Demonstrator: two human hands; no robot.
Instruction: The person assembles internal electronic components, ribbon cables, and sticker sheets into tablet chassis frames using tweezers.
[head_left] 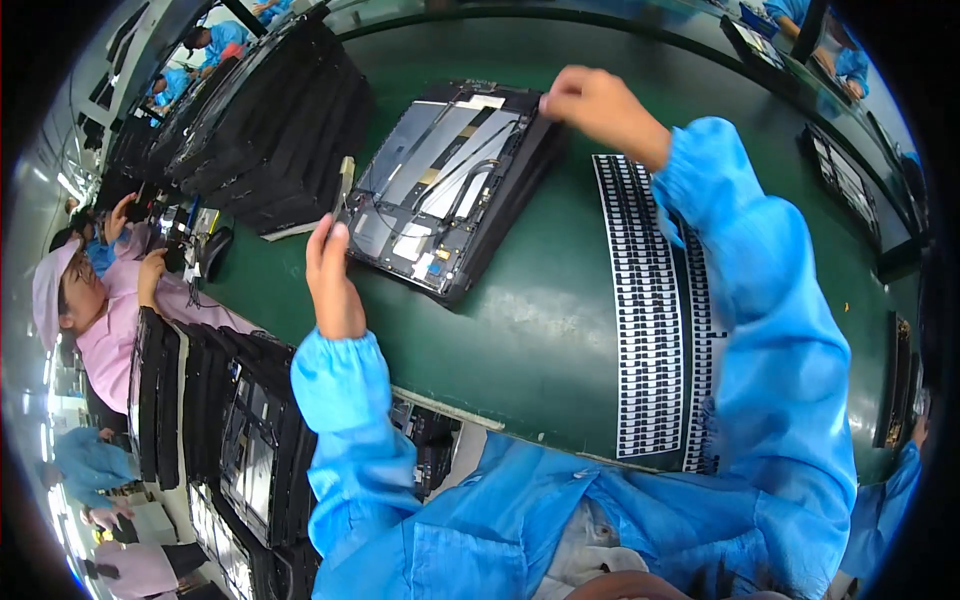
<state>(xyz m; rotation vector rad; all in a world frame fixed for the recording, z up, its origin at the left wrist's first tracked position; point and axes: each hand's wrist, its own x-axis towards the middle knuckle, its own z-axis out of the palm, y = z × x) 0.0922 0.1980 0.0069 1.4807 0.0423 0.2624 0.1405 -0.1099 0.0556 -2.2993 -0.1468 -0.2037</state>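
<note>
An opened tablet-like device [440, 190] lies tilted on a black tray or casing, with its silver plates, cables and small circuit parts exposed. My left hand [334, 285] has its fingers stretched out, with the tips at the device's lower-left corner. Just above those fingertips a narrow pale strip [346, 180] stands out beside the device. At the opposite, upper-right corner, my right hand [605, 112] is closed in a pinch. Whatever is between those fingertips, if anything, is too small to make out.
Sheets of small black-and-white stickers [645, 320] lie under and beside my right forearm. A tall stack of black trays [270, 130] rises at the back left; more casings [245, 440] stand lower left. A person in pink [110, 310] sits at the left. Another opened device [842, 180] lies far right.
</note>
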